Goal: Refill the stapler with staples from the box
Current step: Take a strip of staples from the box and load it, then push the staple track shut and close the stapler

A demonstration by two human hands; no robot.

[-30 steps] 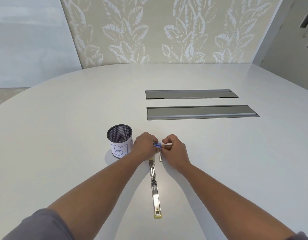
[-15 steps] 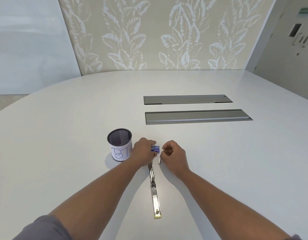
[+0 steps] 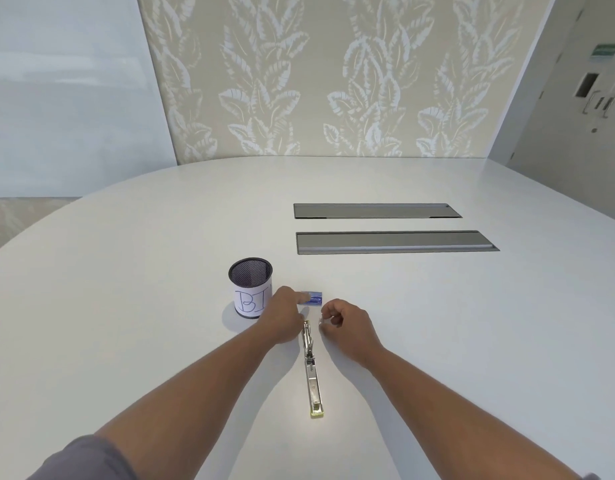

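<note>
A small blue staple box (image 3: pixel 314 299) lies on the white table, and the fingertips of my left hand (image 3: pixel 286 318) rest on its left end. The metal stapler (image 3: pixel 311 372) lies opened out flat between my forearms, its length running toward me. My right hand (image 3: pixel 347 325) hovers just right of the stapler's far end, fingers curled around a small silvery strip of staples (image 3: pixel 322 321).
A black mesh pen cup (image 3: pixel 250 287) with a hand-lettered paper label stands left of my left hand. Two long grey cable hatches (image 3: pixel 396 242) are set into the table (image 3: pixel 126 306) farther back on the right. A patterned wall and a door lie beyond.
My hands have separated. The box, held up between both hands before, now lies on the table under my left fingers. My right hand has pulled back right with the staples.
</note>
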